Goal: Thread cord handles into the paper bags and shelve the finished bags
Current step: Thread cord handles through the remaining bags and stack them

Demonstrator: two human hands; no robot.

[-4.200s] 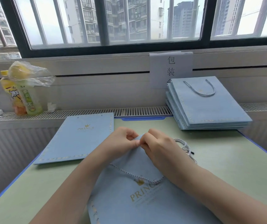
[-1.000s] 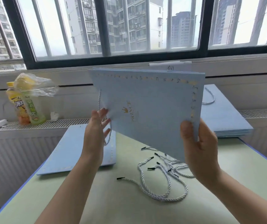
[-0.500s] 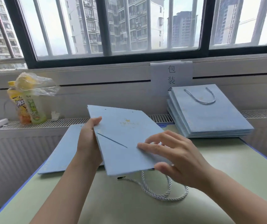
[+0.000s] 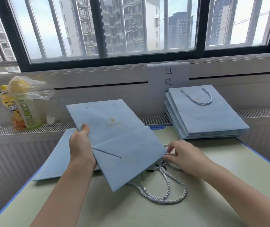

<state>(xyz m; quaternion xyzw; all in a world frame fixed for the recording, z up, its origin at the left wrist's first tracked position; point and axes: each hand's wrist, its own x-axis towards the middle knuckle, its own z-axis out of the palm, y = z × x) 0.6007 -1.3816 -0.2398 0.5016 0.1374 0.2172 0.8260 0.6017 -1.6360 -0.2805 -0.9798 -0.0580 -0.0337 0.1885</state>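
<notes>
Since a moment ago the right hand [image 4: 182, 154] has slid off the paper bag [image 4: 114, 141] to the loose cords [image 4: 160, 192] on the table [image 4: 229, 169], fingers pinching there. The left hand [image 4: 80, 145] has its grip clamped on the raised bag's edge; tangled cords could drag out together.
</notes>
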